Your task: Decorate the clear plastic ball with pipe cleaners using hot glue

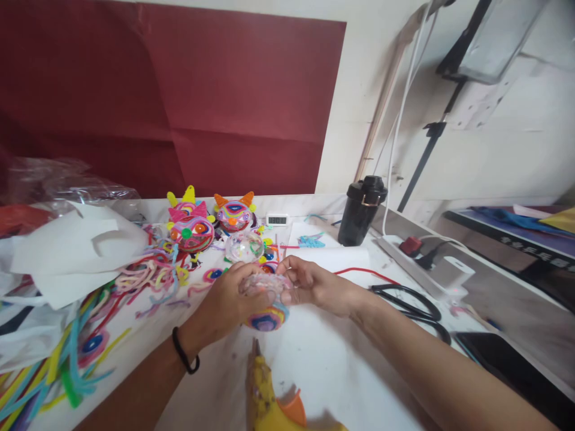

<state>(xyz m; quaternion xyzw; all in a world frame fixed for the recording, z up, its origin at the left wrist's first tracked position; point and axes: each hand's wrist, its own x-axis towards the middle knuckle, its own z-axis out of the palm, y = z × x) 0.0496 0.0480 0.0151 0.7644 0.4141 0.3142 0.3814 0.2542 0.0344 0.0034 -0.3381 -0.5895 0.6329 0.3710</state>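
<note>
- L hand [229, 302] and R hand [314, 286] are meeting over the middle of the white counter [332, 365], both closing on a clear ball [265, 286] between them; fingers are curling round it from either side.
- A coiled pipe-cleaner disc [266, 320], blue centre w/ pink and orange rings, is sitting against the ball's underside, just below the L hand's fingers.
- L wrist is wearing a black band [184, 354].
- A yellow glue gun [269, 401] w/ orange trigger is lying on the counter near the bottom edge, nozzle pointing up toward the hands, just short of them.
- Behind the hands a 2nd clear ball [244, 245] is resting on the counter, close to the fingertips.
- Further back 2 finished heads [193, 230] w/ pointed ears are standing side by side, w/ a small digital clock [277, 219] to their right.
- Loose pipe cleaners [76, 359] are spreading across the counter's left side, w/ white paper sheets [72, 245] above them.
- A black bottle [362, 209] is standing right of the clock, well apart from the hands.
- Black scissors [411, 302] are lying just beside the R forearm; a red wire [363, 272] is running toward them.
- A white power strip [417, 263] w/ plugs is lying along the right edge.
- A dark red sheet [179, 96] is covering the wall behind.
</note>
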